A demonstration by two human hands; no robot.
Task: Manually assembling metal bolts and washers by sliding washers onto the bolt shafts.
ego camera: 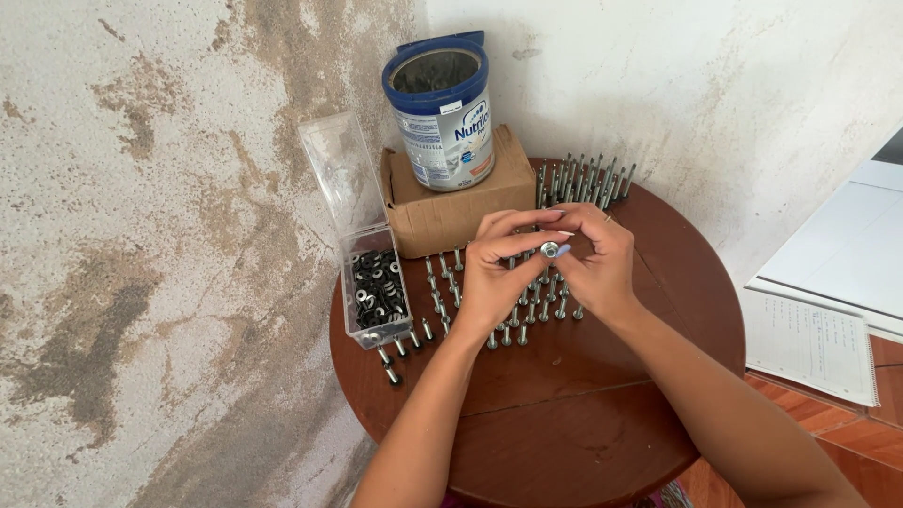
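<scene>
— What did you have in your fingers just then?

— A screw [549,249], head turned up toward me, pinched between both hands above the rows of standing screws [508,301]. My left hand [494,277] was closed around its shank from below; my right hand [593,263] was curled in from the other side, thumb and forefinger nipped at the head. Whether a washer already sat on it, I couldn't tell.

— And the rest, going out from that screw?

— Just beyond it stood the cardboard box [451,202] with the blue-rimmed tin [440,113] on top. Left of it was the clear plastic case [374,282], lid up, full of dark washers [377,290]. Farther back and right of it, another cluster of screws [583,179] stood at the edge of the round brown surface [564,414]. A notebook [809,343] lay well off to the right.

— Any tip for that step?

— I'd say keep the shank steady in one hand, work with the other, and stay low over the rows without knocking them.
</scene>
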